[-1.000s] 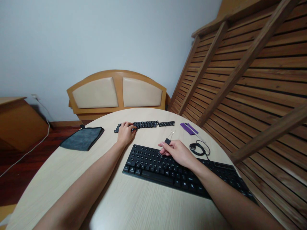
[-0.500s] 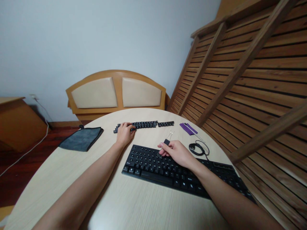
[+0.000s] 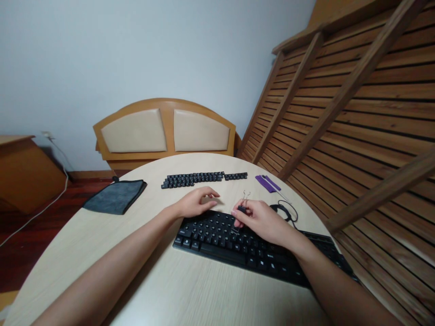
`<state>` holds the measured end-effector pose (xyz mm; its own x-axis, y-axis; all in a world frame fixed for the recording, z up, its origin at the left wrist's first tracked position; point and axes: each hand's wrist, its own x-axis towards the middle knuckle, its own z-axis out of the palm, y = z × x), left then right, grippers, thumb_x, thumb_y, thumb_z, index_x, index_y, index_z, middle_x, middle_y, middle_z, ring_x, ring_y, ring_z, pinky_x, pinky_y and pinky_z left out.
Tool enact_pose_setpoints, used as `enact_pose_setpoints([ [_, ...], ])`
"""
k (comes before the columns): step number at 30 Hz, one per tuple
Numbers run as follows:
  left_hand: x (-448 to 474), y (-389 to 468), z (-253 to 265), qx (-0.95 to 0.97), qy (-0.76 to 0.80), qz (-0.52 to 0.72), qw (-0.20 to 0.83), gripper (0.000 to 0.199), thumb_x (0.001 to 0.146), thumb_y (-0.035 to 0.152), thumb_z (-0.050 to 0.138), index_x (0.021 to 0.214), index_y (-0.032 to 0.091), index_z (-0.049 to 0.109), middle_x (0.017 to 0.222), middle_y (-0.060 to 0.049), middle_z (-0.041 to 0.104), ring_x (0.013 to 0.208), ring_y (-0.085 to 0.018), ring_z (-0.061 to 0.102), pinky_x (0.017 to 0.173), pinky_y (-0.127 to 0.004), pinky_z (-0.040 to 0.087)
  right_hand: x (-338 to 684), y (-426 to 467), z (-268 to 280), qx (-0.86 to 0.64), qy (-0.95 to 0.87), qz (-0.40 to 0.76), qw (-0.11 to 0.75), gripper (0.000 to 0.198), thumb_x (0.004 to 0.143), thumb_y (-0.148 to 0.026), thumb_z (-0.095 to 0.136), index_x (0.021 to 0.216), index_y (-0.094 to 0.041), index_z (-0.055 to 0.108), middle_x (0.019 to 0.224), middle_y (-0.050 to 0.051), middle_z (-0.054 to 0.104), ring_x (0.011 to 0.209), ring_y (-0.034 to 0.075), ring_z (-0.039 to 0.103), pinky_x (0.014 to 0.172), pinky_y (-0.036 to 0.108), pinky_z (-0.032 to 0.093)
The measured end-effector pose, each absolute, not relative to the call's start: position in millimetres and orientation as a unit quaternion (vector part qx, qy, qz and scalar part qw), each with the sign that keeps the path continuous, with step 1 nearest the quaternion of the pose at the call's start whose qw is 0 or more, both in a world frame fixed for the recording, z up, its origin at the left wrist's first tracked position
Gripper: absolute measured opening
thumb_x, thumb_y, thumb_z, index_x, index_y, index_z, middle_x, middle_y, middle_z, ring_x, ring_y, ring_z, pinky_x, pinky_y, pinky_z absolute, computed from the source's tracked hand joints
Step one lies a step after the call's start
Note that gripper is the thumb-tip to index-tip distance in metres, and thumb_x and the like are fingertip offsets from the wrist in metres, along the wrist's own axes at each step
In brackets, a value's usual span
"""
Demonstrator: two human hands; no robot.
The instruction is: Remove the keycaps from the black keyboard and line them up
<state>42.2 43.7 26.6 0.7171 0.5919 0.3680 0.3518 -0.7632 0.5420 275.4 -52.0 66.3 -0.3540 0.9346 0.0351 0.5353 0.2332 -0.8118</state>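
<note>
Black keyboard (image 3: pixel 220 253) lies across the front of the round table, many of its keycaps gone and small stems showing. My right hand (image 3: pixel 261 219) is closed around a keycap puller (image 3: pixel 242 208); its wire loops point up at one end, and its other end is down at the keys. Over the keyboard's upper left edge hovers my left hand (image 3: pixel 197 202), thumb and fingers apart with nothing between them. Behind it, pulled keycaps (image 3: pixel 193 178) sit in neat rows, with a shorter group (image 3: pixel 236 176) to their right.
A purple cloth (image 3: pixel 268 183) with a thin white-handled brush (image 3: pixel 277 188) lies at the back right. Near it is the coiled black cable (image 3: pixel 285 209). A folded grey cloth (image 3: pixel 115 197) rests on the left. A wooden slatted frame (image 3: pixel 367 113) leans close on the right.
My left hand has left the keycap rows, moving right and nearer to the keyboard; a keycap it held is out of its fingers. My right hand has shifted slightly right with the puller.
</note>
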Motion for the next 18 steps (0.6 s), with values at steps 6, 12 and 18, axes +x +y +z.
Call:
enact_pose_setpoints([
  [6, 69.0, 10.3, 35.6, 0.938, 0.162, 0.153, 0.264, 0.04, 0.082, 0.027, 0.066, 0.12, 0.016, 0.058, 0.114, -0.012, 0.064, 0.107, -0.027, 0.058, 0.096, -0.042, 0.044, 274.3, -58.1, 71.5, -0.485, -0.785, 0.319, 0.217, 0.03, 0.092, -0.043, 0.053, 0.082, -0.02, 0.068, 0.073, 0.002, 0.072, 0.065, 0.017, 0.065, 0.064, 0.026, 0.044],
  [12, 69.0, 10.6, 37.5, 0.939, 0.174, 0.104, 0.276, 0.037, 0.082, 0.023, 0.068, 0.118, 0.017, 0.06, 0.111, -0.011, 0.065, 0.107, -0.026, 0.057, 0.096, -0.041, 0.043, 271.1, -60.6, 77.0, -0.461, -0.809, 0.305, 0.202, 0.024, 0.093, -0.035, 0.054, 0.08, -0.02, 0.068, 0.074, 0.0, 0.072, 0.067, 0.015, 0.064, 0.065, 0.024, 0.042],
  [18, 62.3, 11.4, 52.7, 0.944, 0.199, 0.034, 0.262, 0.044, 0.081, 0.024, 0.067, 0.123, 0.016, 0.057, 0.12, -0.012, 0.062, 0.112, -0.026, 0.056, 0.097, -0.038, 0.043, 264.9, -63.7, 74.0, -0.439, -0.825, 0.299, 0.191, 0.026, 0.095, -0.033, 0.052, 0.082, -0.019, 0.07, 0.084, 0.0, 0.073, 0.076, 0.015, 0.065, 0.071, 0.024, 0.043],
])
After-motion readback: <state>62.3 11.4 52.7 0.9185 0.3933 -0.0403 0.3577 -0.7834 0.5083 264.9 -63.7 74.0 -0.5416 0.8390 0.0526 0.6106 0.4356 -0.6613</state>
